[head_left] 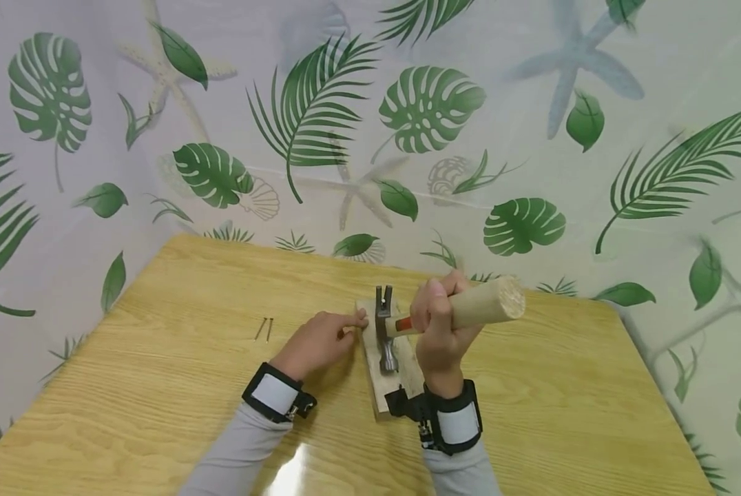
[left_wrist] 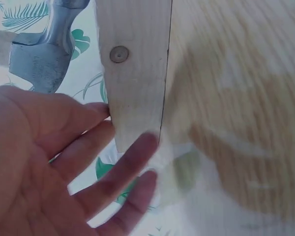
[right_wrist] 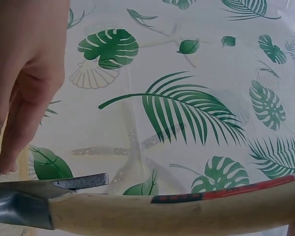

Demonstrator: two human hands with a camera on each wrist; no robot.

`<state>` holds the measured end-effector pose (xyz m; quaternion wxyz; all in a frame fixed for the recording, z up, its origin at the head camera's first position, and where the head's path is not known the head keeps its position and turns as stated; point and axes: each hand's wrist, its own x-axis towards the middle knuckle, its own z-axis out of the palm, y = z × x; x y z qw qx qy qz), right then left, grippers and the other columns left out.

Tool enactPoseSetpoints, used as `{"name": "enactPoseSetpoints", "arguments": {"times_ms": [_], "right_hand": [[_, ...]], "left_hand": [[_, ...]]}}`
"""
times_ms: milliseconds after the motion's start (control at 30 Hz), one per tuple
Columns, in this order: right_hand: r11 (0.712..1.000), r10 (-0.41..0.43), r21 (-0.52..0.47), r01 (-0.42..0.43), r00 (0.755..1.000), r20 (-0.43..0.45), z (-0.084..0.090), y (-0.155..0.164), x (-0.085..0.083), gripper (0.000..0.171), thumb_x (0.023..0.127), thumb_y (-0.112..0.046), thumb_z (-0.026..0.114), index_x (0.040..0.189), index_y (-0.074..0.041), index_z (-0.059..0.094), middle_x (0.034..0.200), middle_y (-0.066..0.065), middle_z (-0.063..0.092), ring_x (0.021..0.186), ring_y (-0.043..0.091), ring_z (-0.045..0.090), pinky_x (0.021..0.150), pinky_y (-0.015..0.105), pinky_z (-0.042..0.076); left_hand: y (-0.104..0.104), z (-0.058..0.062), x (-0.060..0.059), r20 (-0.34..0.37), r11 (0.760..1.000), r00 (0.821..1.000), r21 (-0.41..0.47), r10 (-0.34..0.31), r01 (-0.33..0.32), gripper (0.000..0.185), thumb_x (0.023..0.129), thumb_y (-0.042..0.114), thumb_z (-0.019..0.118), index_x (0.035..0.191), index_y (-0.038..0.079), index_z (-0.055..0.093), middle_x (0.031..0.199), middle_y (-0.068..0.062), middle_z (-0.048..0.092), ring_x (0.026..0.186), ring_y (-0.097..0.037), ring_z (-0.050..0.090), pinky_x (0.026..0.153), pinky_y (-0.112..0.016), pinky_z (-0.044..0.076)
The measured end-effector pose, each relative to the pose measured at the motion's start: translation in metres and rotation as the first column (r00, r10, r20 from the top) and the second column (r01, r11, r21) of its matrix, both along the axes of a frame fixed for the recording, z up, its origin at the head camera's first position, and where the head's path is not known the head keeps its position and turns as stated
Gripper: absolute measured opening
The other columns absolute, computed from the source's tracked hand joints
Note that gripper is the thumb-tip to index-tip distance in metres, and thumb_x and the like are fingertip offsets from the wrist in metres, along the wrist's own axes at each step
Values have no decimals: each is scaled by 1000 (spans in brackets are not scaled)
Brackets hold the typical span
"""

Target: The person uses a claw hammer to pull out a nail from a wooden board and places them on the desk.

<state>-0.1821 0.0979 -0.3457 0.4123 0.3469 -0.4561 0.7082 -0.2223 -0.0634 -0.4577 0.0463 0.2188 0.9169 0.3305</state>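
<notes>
Head view hiding part of plank (head_left: 379, 386) under hammer (head_left: 385, 337); right hand (head_left: 440, 331) clamping fingers round handle, left hand (head_left: 317, 342) touching plank edge, fingers straight, slightly apart.

We see a light wood-grain table (head_left: 531, 413) set against a leaf-patterned wall covering. A short pale wooden block (head_left: 383, 386) lies flat on it, near the middle toward the far edge, long axis running front to back. Two loose nails (head_left: 264, 328) lie side by side nearer the far-left corner, well apart from the block.
</notes>
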Motion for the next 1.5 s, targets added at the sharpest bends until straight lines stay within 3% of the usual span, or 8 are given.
{"name": "enactPoseSetpoints", "arguments": {"times_ms": [233, 467, 733, 933, 1167, 1300, 1400, 1500], "right_hand": [[999, 16, -35, -14, 997, 76, 5, 6, 9, 29, 88, 5, 45, 64, 2, 28, 46, 2, 27, 34, 10, 24, 32, 21, 22], [999, 27, -25, -24, 990, 135, 23, 16, 26, 30, 89, 5, 46, 65, 2, 29, 45, 0, 28, 33, 9, 25, 31, 21, 22], [999, 55, -13, -53, 976, 212, 39, 22, 39, 29, 89, 7, 42, 64, 0, 29, 44, 0, 30, 31, 10, 25, 28, 23, 22], [999, 45, -2, -46, 959, 278, 40, 24, 40, 32, 93, 5, 44, 63, -1, 33, 44, 1, 31, 30, 12, 26, 27, 26, 22], [998, 43, 34, -56, 948, 316, 39, 24, 40, 33, 94, 3, 43, 63, -2, 34, 42, 0, 30, 29, 13, 26, 26, 28, 24], [998, 31, 39, -46, 945, 324, 39, 26, 40, 33, 94, 2, 44, 63, -3, 34, 42, 0, 30, 29, 13, 26, 26, 28, 23], [998, 11, 53, -30, 944, 329, 39, 28, 39, 32, 94, 1, 45, 64, -1, 35, 43, 0, 31, 29, 12, 27, 27, 28, 23], [997, -7, 71, -18, 942, 335, 38, 29, 39, 32, 94, 1, 46, 65, 0, 35, 43, 0, 32, 30, 12, 28, 27, 28, 24]], "left_hand": [[5, 6, 4, -96, 986, 995, 164, -7, 23, 37, 100, 13, 62, 137, 15, 65, 136, -3, 66, 117, -25, 61, 98, -42, 51], [14, 12, 9, -66, 947, 981, 257, -182, 193, 28, 97, 8, 65, 125, 9, 70, 124, -8, 71, 111, -28, 65, 86, -38, 56], [19, 12, 11, -79, 943, 976, 252, -204, 218, 7, 92, 12, 72, 92, 17, 77, 93, 5, 74, 91, -14, 64, 77, -27, 53], [17, 10, 12, -69, 929, 975, 296, -210, 222, 8, 92, 12, 74, 90, 18, 78, 88, 7, 74, 83, -7, 64, 74, -25, 52], [7, 15, 8, -54, 934, 997, 352, -54, 69, 10, 97, 22, 71, 102, 22, 79, 99, 10, 75, 93, -10, 66, 78, -31, 52], [-10, 19, 0, -44, 962, 997, 271, 58, -43, 12, 97, 23, 70, 104, 17, 79, 103, 6, 75, 93, -13, 66, 78, -32, 53], [-30, 20, -5, 14, 973, 980, 117, 197, -197, 14, 95, 21, 72, 105, 14, 78, 98, 1, 75, 84, -14, 66, 69, -30, 53], [-53, 22, -6, 70, 941, 939, -56, 336, -332, 19, 91, 18, 72, 108, 8, 77, 97, -8, 74, 76, -20, 65, 59, -32, 50]]}}
